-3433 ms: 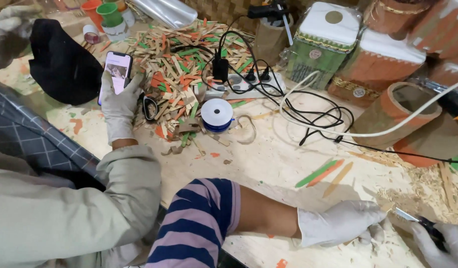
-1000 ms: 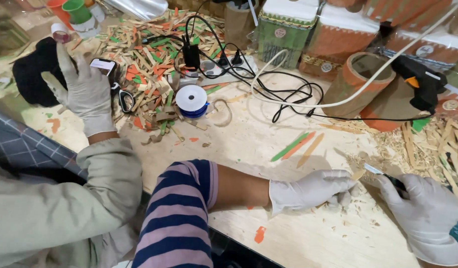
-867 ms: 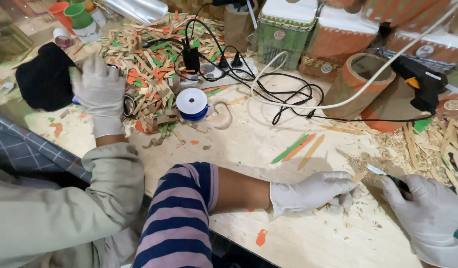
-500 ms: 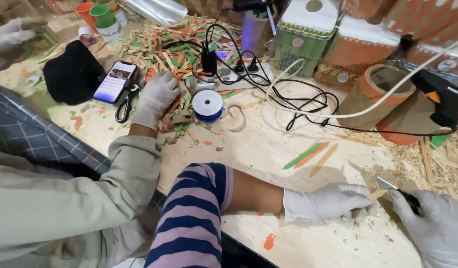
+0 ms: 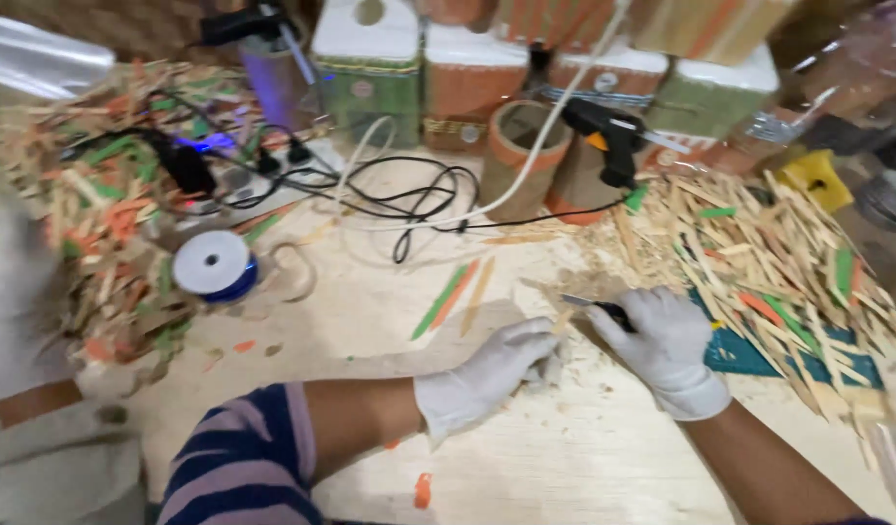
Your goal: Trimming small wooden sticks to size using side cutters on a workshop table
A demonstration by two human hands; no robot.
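Left hand lies knuckles up on the table, fingers pinching a wooden stick. Right hand grips a knife, blade at the stick. Stick piles crowd the right edge; bare table lies near the wrists.

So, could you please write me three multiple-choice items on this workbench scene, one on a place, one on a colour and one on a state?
1. Where does the black glue gun rest?
A. On a round orange container by the decorated boxes
B. On the spool of ribbon
C. In the left hand

2. What colour are the gloves on both hands?
A. Blue
B. White
C. Black

3. What is the right hand doing?
A. Lying open and empty
B. Gripping a dark-handled blade
C. Holding a phone

Answers: 1 A, it sits atop the container at the back. 2 B, the left hand and the right both wear white. 3 B, the blade juts from its closed fingers toward a wooden stick.
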